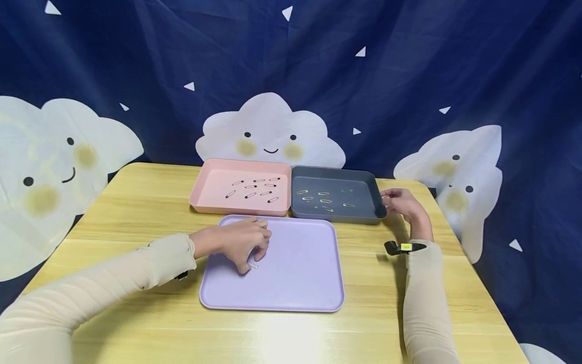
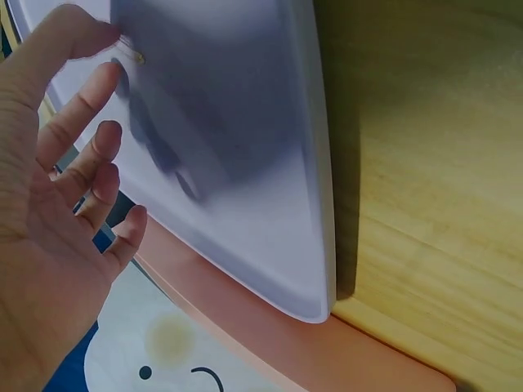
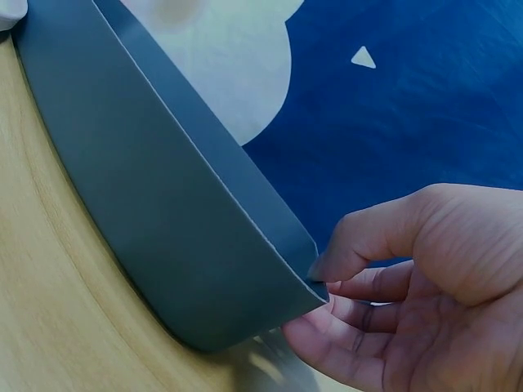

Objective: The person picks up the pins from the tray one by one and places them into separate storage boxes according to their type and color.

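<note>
On the lilac tray (image 1: 295,283) lies a small gold safety pin (image 1: 253,265), partly hidden by my left hand (image 1: 241,242). The thumb and index fingertip are on either side of the pin (image 2: 137,55) with a gap between them, and the other fingers are loosely bent. At the right end of the dark grey tray (image 1: 336,174), my right hand (image 1: 402,203) grips the corner. Its thumb is over the rim on the inside, with the fingers (image 3: 335,351) against the outer wall. Several gold safety pins (image 1: 325,201) lie in that tray.
A pink tray (image 1: 213,199) with several black safety pins (image 1: 250,195) stands left of the grey one, their sides touching. Both sit behind the lilac tray on a wooden table (image 1: 150,323). A dark blue cloud-print curtain (image 1: 318,60) hangs behind the table.
</note>
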Motion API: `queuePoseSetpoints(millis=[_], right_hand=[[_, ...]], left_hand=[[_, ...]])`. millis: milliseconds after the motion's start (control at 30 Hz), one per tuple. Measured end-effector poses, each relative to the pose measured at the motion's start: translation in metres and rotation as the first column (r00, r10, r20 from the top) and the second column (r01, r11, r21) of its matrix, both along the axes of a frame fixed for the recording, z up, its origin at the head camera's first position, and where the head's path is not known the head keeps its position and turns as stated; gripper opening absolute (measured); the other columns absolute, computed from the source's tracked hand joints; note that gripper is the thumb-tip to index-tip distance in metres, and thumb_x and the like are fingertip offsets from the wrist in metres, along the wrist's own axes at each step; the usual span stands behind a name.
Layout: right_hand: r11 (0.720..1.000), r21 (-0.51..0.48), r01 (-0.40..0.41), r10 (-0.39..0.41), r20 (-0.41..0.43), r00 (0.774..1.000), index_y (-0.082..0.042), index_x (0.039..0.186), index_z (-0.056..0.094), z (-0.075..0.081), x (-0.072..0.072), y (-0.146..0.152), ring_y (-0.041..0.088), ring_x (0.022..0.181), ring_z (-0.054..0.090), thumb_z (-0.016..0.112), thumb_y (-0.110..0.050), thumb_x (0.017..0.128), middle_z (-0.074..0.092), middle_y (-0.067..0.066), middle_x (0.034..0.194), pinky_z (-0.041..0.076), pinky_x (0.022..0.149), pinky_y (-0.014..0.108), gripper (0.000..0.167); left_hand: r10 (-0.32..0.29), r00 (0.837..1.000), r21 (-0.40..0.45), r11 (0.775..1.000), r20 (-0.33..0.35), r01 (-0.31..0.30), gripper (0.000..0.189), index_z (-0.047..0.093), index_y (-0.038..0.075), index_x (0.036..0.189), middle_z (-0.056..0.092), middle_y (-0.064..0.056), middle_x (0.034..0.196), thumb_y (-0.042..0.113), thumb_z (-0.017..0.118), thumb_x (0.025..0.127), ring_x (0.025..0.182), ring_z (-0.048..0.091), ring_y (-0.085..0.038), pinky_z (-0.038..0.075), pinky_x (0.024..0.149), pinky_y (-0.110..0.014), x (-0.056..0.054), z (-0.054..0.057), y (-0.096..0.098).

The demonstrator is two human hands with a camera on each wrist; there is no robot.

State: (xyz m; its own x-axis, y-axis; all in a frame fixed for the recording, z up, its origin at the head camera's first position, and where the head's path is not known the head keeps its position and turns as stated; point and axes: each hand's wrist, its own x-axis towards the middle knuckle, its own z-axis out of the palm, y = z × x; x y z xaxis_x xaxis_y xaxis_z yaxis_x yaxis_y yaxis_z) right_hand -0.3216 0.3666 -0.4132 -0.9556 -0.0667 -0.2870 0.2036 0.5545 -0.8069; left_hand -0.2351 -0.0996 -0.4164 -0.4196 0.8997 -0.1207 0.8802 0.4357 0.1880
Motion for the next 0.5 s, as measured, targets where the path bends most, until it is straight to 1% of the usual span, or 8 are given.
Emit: queuePoseSetpoints(millis=[100, 200, 333, 500], right_hand=[[1.000, 0.006, 0.001, -0.001, -0.001, 1.000, 0.012, 0.143, 0.045, -0.0008, -0.0012, 0.0001, 0.007, 0.078, 0.060, 0.049, -0.006, 0.096, 0.060, 0.008, 0.109, 0.055, 0.077, 0.026, 0.051], [1.000, 0.004, 0.004, -0.004, -0.003, 1.000, 0.012, 0.143, 0.045, -0.0012, -0.0017, -0.0001, 0.007, 0.078, 0.060, 0.049, -0.006, 0.097, 0.060, 0.010, 0.110, 0.055, 0.076, 0.026, 0.050], [1.000, 0.001, 0.004, -0.004, -0.001, 1.000, 0.012, 0.142, 0.046, -0.0011, -0.0008, -0.0008, 0.006, 0.079, 0.059, 0.050, -0.006, 0.097, 0.060, 0.014, 0.114, 0.055, 0.077, 0.025, 0.049], [1.000, 0.010, 0.005, -0.005, -0.009, 1.000, 0.013, 0.142, 0.047, -0.0022, -0.0010, -0.0009, 0.006, 0.078, 0.058, 0.050, -0.006, 0.097, 0.058, 0.017, 0.118, 0.055, 0.076, 0.025, 0.049]], left_hand=[[-0.010, 1.000, 0.007, 1.000, -0.014, 0.010, 0.025, 0.065, 0.027, 0.063, 0.052, 0.015, 0.082, 0.029, 0.088, 0.055, 0.086, 0.040, -0.008, 0.037, 0.081, -0.031, -0.0010, -0.0001, 0.0013], [-0.009, 1.000, 0.010, 1.000, -0.010, 0.009, 0.023, 0.065, 0.026, 0.061, 0.050, 0.015, 0.081, 0.026, 0.087, 0.056, 0.085, 0.040, -0.008, 0.037, 0.082, -0.030, -0.0019, -0.0001, 0.0034], [-0.004, 1.000, 0.001, 1.000, 0.008, 0.004, 0.022, 0.064, 0.026, 0.059, 0.050, 0.015, 0.081, 0.023, 0.086, 0.058, 0.086, 0.041, -0.008, 0.039, 0.084, -0.032, -0.0015, 0.0006, 0.0060], [0.001, 1.000, -0.004, 1.000, 0.007, -0.001, 0.024, 0.063, 0.026, 0.056, 0.051, 0.015, 0.081, 0.022, 0.086, 0.059, 0.087, 0.042, -0.009, 0.042, 0.089, -0.036, -0.0008, 0.0009, 0.0079]])
